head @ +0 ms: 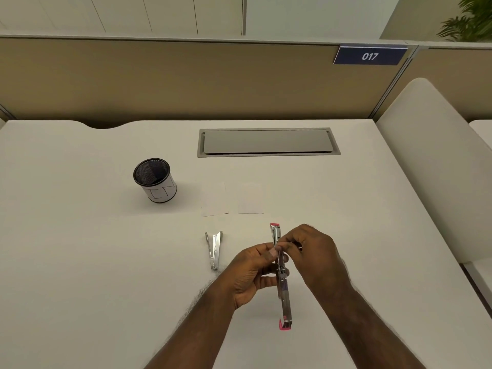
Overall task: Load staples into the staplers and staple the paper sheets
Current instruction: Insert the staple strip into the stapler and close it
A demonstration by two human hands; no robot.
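Both hands together above the near middle of the white desk [80, 262]. Left hand [253, 272] grips the pink-tipped stapler [282, 278], swung fully open into one long strip. Right hand [314, 257] pinches at its upper half; staples not discernible. Second stapler [213, 250], bare metal, lies in a V just left of the hands. Two paper sheets [231, 198] flat beyond, side by side. Mesh cup [154, 179] far left, contents unclear. Bare desk on both sides.

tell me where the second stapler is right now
In the head view the silver stapler lies opened in a V on the desk, just left of the left hand, in front of the two paper sheets.
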